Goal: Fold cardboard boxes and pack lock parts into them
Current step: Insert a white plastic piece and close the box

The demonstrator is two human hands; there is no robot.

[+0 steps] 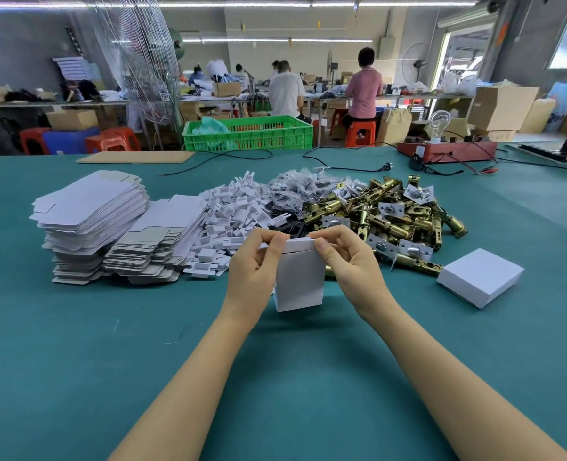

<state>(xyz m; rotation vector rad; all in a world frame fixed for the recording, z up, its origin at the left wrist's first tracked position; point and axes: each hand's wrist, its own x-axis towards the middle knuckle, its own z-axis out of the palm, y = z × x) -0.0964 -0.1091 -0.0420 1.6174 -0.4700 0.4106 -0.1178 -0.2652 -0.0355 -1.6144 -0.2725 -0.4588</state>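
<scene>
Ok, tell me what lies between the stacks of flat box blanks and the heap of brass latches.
In the head view, a heap of white plastic inserts lies between the box blanks and the brass latches, with bagged small parts behind it.

Teal-covered table [75, 344]. Brass latch pile [391, 211] mid-table: white plastic inserts [228, 211] just left, flat box blanks [109, 227] farther left, closed white box [480, 277] right, red tester [446, 152] behind.

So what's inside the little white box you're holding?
That can't be seen. The white box stands upright on the green table, and both hands pinch its top flap nearly closed, so its walls and flap hide whatever is inside.
</scene>
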